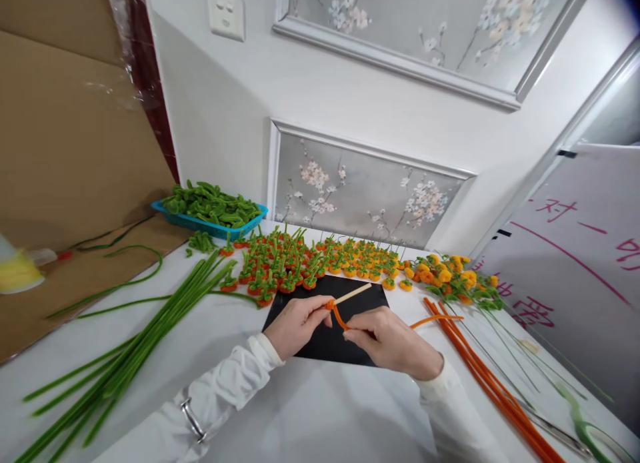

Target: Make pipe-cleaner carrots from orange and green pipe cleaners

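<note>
My left hand (299, 323) is closed on a thin pale wooden stick (353, 293), which points up and to the right. Wound around the stick near my left fingertips is an orange pipe cleaner (341, 317). Its length runs to my right hand (395, 339), pinched between thumb and forefinger, and its tail sticks out past that hand to the right. Both hands are above a black mat (320, 343) on the white table. Behind the mat stand many small orange pipe-cleaner pieces with green tops (260, 276) and yellow-orange ones (363, 263).
Long green pipe cleaners (145, 343) lie at left. A blue tray (187, 223) of green pieces stands behind them. On the right are orange pipe cleaners (480, 369), a bunch of finished flowers (445, 273), tweezers (557, 431) and green tape (590, 433). A wall bounds the back.
</note>
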`<state>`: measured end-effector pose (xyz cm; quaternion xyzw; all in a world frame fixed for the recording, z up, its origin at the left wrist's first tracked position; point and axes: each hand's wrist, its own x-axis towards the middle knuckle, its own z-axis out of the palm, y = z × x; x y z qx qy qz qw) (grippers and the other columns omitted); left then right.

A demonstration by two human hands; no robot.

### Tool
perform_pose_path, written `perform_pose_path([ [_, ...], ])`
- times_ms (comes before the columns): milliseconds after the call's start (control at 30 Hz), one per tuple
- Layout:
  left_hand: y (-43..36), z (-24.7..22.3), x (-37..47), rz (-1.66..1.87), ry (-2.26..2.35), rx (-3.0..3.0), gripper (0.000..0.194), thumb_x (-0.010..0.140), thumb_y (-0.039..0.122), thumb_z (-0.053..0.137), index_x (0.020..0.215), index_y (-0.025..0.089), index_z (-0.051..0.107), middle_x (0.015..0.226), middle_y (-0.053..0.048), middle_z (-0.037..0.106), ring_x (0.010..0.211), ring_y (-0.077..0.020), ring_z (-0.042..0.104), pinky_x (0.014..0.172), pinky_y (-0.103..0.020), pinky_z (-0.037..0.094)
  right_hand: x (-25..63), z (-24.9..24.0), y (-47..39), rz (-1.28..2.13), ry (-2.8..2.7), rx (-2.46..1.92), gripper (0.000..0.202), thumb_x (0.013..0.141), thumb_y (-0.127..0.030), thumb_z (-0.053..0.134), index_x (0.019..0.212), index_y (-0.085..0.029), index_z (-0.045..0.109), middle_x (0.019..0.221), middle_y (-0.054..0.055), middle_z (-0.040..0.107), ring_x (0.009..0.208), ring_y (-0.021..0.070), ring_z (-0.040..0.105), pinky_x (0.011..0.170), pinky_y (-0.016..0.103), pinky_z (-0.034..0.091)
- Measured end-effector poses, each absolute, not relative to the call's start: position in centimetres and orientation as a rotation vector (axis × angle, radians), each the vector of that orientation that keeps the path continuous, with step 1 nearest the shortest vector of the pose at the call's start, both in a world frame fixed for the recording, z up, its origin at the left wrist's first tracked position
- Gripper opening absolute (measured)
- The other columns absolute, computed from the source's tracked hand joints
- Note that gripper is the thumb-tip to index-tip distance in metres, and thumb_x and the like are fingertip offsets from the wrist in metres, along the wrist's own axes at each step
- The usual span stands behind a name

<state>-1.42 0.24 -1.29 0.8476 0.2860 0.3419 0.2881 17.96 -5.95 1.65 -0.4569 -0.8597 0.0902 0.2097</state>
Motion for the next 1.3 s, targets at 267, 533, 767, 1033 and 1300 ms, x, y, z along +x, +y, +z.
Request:
perform_pose_path([
  [267, 0.4, -1.7, -1.4, 1.041, 0.773, 2.295, 0.025, 0.087, 0.020, 0.047, 0.103, 0.017, 0.066, 0.088, -0.004, 0.068, 0.077, -0.0144, 0.062, 0.071, -0.024, 0.048, 17.4, 1.5, -6.6, 0.062, -2.463, -1.311, 0.028, 0.090, -0.024, 0.044, 0.064, -0.018, 0.050, 0.058, -0.001, 0.052, 0.054, 0.0105, 0.045, 0.053, 0.023, 0.027],
  [533, 0.3, -1.9, -1.4, 0.984, 0.780, 2.470, 0.022, 0.087, 0.022, 0.049, 0.097, 0.021, 0.069, 0.079, -0.002, 0.070, 0.070, -0.0141, 0.064, 0.064, -0.022, 0.047, 16.7, 3.0, -6.0, -0.259, -2.359, -1.395, 0.025, 0.094, -0.028, 0.039, 0.087, -0.021, 0.062, 0.075, 0.003, 0.061, 0.061, 0.0119, 0.055, 0.052, 0.025, 0.027],
  [767, -0.4, -1.0, -1.3, 0.951, 0.759, 2.452, 0.015, 0.084, 0.020, 0.053, 0.087, 0.019, 0.068, 0.075, 0.000, 0.069, 0.064, -0.0121, 0.062, 0.060, -0.020, 0.044, 18.0, 4.2, -3.5, -0.086, -2.221, -1.376, 0.023, 0.088, -0.037, 0.051, 0.078, -0.021, 0.065, 0.076, 0.002, 0.063, 0.069, 0.0127, 0.055, 0.062, 0.022, 0.035],
  [1033, -1.3, -0.3, -1.3, 1.101, 0.680, 2.137, 0.013, 0.082, 0.016, 0.054, 0.088, 0.017, 0.065, 0.082, -0.001, 0.070, 0.074, -0.0124, 0.065, 0.068, -0.020, 0.050, 19.9, 2.9, -1.6, 0.498, -2.281, -1.341, 0.034, 0.086, -0.041, 0.049, 0.070, -0.016, 0.066, 0.056, -0.002, 0.055, 0.052, 0.0085, 0.046, 0.047, 0.019, 0.029],
  [1300, -0.2, -0.9, -1.7, 1.297, 0.890, 2.149, 0.020, 0.082, 0.020, 0.056, 0.095, 0.019, 0.070, 0.095, -0.003, 0.072, 0.084, -0.0166, 0.068, 0.077, -0.025, 0.053, 17.9, 1.9, -4.1, 0.404, -2.460, -1.330, 0.029, 0.088, -0.026, 0.046, 0.061, -0.017, 0.054, 0.055, -0.003, 0.053, 0.051, 0.0075, 0.043, 0.052, 0.020, 0.029],
])
